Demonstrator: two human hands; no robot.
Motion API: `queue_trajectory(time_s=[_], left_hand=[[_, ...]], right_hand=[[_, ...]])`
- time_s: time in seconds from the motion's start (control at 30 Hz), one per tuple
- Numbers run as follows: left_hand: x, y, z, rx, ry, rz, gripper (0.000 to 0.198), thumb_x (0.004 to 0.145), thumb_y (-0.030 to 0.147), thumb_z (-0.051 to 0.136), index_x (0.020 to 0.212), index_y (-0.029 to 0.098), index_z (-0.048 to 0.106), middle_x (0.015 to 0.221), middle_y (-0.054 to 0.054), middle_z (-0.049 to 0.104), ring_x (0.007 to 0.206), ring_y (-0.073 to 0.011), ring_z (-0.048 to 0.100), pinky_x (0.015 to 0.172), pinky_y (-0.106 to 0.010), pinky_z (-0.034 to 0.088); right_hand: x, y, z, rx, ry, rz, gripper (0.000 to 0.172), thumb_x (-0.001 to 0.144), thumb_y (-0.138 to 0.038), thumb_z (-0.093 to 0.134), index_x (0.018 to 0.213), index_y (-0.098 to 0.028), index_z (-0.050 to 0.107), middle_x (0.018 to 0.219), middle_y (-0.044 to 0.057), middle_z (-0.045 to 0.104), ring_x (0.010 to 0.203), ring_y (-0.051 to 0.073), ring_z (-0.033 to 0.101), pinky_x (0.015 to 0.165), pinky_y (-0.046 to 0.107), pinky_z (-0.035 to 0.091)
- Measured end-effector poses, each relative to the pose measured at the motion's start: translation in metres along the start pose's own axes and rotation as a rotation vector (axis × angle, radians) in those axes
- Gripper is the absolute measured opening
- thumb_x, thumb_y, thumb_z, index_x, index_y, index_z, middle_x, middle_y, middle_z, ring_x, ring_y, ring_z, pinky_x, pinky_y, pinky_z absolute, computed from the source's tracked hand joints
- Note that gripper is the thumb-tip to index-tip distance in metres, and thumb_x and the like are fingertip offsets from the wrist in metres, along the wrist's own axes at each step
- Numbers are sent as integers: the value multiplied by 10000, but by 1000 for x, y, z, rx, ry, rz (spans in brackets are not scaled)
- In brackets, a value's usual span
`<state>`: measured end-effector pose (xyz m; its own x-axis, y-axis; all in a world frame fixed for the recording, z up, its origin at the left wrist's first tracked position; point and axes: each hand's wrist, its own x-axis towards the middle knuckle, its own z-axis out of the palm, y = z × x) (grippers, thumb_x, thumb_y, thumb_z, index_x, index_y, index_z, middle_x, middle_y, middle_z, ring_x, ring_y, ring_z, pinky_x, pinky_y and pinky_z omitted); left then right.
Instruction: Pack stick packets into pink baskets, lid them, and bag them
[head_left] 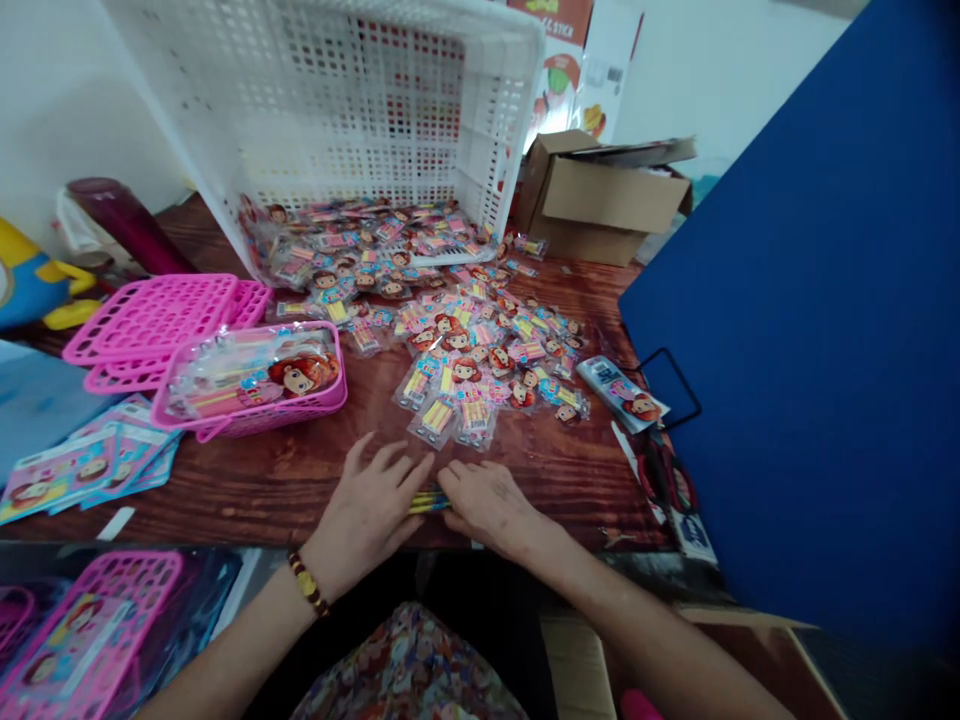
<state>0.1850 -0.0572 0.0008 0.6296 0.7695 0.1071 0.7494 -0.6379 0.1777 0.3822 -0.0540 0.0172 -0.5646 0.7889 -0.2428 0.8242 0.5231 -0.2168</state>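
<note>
My left hand (371, 510) and my right hand (487, 505) rest side by side at the near edge of the wooden table (300, 480). Between them lies a small colourful packet (429, 500), held at each end by fingers that curl down over it. Just beyond the hands lie clear packets of coloured pencils with cartoon-girl toppers (450, 415). A large heap of the same packets (420, 290) spills from a tipped white plastic crate (337, 110) at the back.
A pink basket (255, 385) holding packets stands at the left, with empty pink baskets (150, 325) stacked behind it. Printed cards (82, 465) lie at the left edge. Scissors (664, 475) lie at the right by a blue board (810, 330). A cardboard box (600, 195) sits behind.
</note>
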Motion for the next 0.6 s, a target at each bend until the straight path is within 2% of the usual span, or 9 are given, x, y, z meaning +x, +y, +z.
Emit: queue_trajectory(time_s=[0.07, 0.13, 0.23, 0.3, 0.33, 0.4, 0.47, 0.6], left_hand=[[3, -2, -3, 8, -112, 54, 382, 856, 223, 614, 1230, 210, 537, 1085, -69, 633, 1062, -264, 556, 1041, -493, 322], [5, -2, -2, -3, -166, 59, 260, 874, 208, 588, 1134, 210, 565, 1044, -53, 629, 986, -238, 575, 941, -428, 386], [4, -3, 3, -10, -177, 35, 254, 881, 194, 574, 1132, 219, 551, 1061, -49, 618, 977, -234, 577, 863, -394, 401], [2, -3, 6, -19, -175, 12, 287, 873, 174, 570, 1155, 222, 538, 1076, -52, 610, 980, -238, 574, 845, -389, 405], [1, -3, 7, -27, -171, 2, 296, 869, 168, 571, 1157, 223, 536, 1083, -53, 604, 989, -241, 570, 847, -390, 407], [0, -4, 9, -47, -165, -19, 300, 862, 159, 573, 1151, 227, 536, 1091, -54, 594, 1012, -248, 559, 857, -391, 411], [-1, -4, 12, -69, -163, -33, 285, 866, 159, 566, 1141, 229, 539, 1087, -54, 586, 1017, -248, 548, 868, -390, 416], [-3, -5, 15, -111, -149, -41, 301, 869, 163, 561, 1161, 230, 529, 1084, -55, 575, 1014, -242, 534, 888, -387, 425]], right_hand=[[3, 10, -8, 81, -17, -45, 260, 894, -342, 573, 1112, -200, 591, 1074, 66, 676, 939, 223, 640, 822, 358, 492], [11, 31, -18, 111, 28, -48, 252, 937, -335, 525, 1146, -214, 597, 1115, 62, 672, 991, 213, 626, 834, 336, 481], [35, 71, -28, -82, 178, -20, 322, 945, -162, 465, 1241, -214, 580, 1329, 108, 578, 1254, 267, 481, 1012, 441, 386], [53, 94, -28, -244, 179, -130, 429, 913, -100, 481, 1311, -246, 547, 1440, 98, 486, 1363, 303, 347, 1085, 544, 280], [60, 102, -26, -300, 155, -209, 459, 912, -101, 487, 1337, -268, 527, 1446, 88, 478, 1372, 304, 326, 1097, 572, 248], [68, 112, -23, -378, 143, -298, 442, 937, -127, 466, 1348, -282, 519, 1364, 91, 534, 1324, 283, 376, 1103, 591, 228], [67, 115, -22, -431, 190, -288, 363, 959, -140, 432, 1269, -258, 580, 1257, 104, 579, 1261, 265, 425, 1108, 590, 220], [53, 114, -24, -427, 258, -317, 242, 972, -175, 431, 1040, -220, 659, 1246, 92, 567, 1309, 266, 368, 1136, 582, 166]])
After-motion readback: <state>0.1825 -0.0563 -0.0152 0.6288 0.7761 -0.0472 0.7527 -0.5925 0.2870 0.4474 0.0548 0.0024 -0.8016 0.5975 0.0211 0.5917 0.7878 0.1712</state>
